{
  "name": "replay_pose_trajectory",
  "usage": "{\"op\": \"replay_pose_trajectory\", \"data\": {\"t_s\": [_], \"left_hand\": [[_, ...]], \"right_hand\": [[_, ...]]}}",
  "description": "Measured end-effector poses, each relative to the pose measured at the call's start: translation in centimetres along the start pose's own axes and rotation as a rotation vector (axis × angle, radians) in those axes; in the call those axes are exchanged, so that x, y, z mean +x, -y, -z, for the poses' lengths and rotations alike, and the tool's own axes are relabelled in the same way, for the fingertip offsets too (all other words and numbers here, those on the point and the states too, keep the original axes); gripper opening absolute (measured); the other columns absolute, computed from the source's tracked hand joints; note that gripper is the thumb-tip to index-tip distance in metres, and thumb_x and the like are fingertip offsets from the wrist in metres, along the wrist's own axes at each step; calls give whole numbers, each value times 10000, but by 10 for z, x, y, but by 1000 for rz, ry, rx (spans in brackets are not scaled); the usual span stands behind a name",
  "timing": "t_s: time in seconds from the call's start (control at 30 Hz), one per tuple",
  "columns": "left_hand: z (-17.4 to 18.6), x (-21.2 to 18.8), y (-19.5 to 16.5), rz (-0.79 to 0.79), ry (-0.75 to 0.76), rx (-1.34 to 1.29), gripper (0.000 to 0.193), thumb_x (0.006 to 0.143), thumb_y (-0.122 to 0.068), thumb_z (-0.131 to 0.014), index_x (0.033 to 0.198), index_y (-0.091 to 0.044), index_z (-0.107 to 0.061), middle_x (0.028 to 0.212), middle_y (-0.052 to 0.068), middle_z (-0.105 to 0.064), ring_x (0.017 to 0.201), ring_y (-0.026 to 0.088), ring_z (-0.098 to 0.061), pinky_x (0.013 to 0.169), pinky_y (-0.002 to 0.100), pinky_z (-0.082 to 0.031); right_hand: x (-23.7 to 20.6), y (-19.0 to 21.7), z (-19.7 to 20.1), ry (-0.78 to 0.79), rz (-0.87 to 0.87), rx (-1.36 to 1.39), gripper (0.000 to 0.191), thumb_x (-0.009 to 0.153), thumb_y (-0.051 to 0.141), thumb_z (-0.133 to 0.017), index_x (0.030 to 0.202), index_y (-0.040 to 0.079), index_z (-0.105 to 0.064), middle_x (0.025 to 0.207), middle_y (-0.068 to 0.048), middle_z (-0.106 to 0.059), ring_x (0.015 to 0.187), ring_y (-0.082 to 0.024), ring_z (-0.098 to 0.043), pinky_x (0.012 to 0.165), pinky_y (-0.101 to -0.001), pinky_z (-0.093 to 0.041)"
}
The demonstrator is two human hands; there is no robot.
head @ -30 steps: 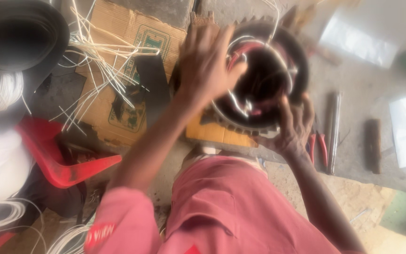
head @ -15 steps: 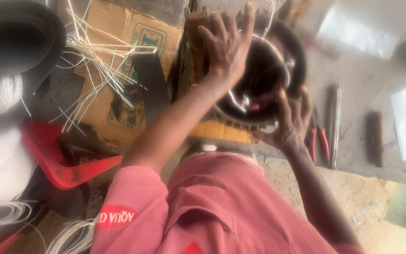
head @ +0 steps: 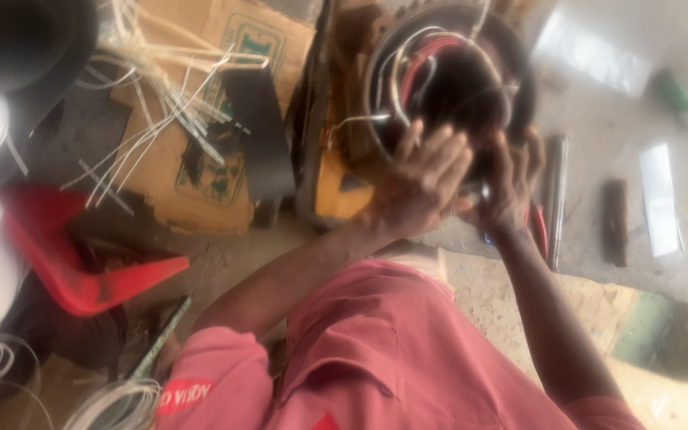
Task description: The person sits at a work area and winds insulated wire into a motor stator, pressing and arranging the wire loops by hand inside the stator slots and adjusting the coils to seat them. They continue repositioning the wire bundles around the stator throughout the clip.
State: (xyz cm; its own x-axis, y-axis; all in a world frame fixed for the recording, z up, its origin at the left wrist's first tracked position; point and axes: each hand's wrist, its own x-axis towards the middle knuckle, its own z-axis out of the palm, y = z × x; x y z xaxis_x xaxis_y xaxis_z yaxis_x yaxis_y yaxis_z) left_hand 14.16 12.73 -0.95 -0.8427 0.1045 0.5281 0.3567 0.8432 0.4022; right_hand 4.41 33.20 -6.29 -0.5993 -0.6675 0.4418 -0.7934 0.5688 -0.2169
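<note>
Your left hand has its fingers spread loosely and laid flat against the lower rim of the round motor stator, touching it rather than clamped round anything. Your right hand sits just beside the left at the same lower rim, fingers curled inward toward the dark bore; the blur hides whether they pinch a wire or simply rest there, so I cannot tell what they have hold of. The stator stands on its side, its opening facing you, with red and pale wires looping round inside the ring. It rests against a yellow block on the floor, near the top middle of what you see. To the right of your right hand, red-handled pliers lie just beside a long metal rod, and further right a short dark bar and a pale flat strip lie apart on the grey floor. A green-handled screwdriver lies toward the top right corner. Left of the stator a flattened cardboard box carries a scatter of thin white strips and a black strip. Further left sits a red plastic scoop, and white wire coils lie near the bottom left.
</note>
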Motion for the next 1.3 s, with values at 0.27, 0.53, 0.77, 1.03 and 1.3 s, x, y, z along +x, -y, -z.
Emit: {"op": "replay_pose_trajectory", "data": {"t_s": [0.27, 0.53, 0.77, 1.03, 1.3], "left_hand": [[39, -8, 21, 382, -83, -64, 588, 1027, -555, -545, 1374, -86, -611, 1415, 146, -588, 1397, 314, -525, 1223, 563, -352], [66, 2, 62, 504, 154, 433, 719, 967, -688, -433, 1450, -168, -552, 1605, 230, -312, 1480, 424, -265, 1190, 682, -225], [54, -5, 77, 537, 313, 352, 779, 1046, -619, -411, 1632, -140, -227, 1666, 234, -206, 1527, 422, -239, 1226, 643, -236], [30, -22, 97, 465, 21, 64, 854, 1026, -732, -71, 1683, -190, -122, 1758, 170, -198, 1620, 396, -234, 1321, 554, -237], [-6, -82, 36, 910, -426, 73, 892, 1050, -706, -130, 1640, -41, -203, 1707, 228, -252, 1587, 389, -294, 1310, 516, -247]], "right_hand": [[18, 26, 23, 8, -10, 30, 1208, 721, 817, -706, 1628, 190, -212, 1433, -242, -505, 1439, -470, -280, 1167, -643, -262], [26, 23, 17, -122, 154, 166, 1328, 752, 687, -905, 1676, 186, -93, 1507, -24, -504, 1446, -276, -435, 1273, -627, -249], [12, 20, 12, -65, 46, 210, 1356, 612, 582, -963, 1636, 227, -148, 1591, -132, -276, 1487, -429, -283, 1252, -661, -258], [-21, 13, -4, -75, 0, 265, 1179, 800, 362, -919, 1661, 146, -144, 1666, -275, -82, 1563, -483, -186, 1276, -685, -289], [-43, -2, -30, -29, 57, 326, 912, 947, 237, -723, 1640, 99, -146, 1663, -351, -147, 1544, -492, -297, 1194, -620, -429]]}}
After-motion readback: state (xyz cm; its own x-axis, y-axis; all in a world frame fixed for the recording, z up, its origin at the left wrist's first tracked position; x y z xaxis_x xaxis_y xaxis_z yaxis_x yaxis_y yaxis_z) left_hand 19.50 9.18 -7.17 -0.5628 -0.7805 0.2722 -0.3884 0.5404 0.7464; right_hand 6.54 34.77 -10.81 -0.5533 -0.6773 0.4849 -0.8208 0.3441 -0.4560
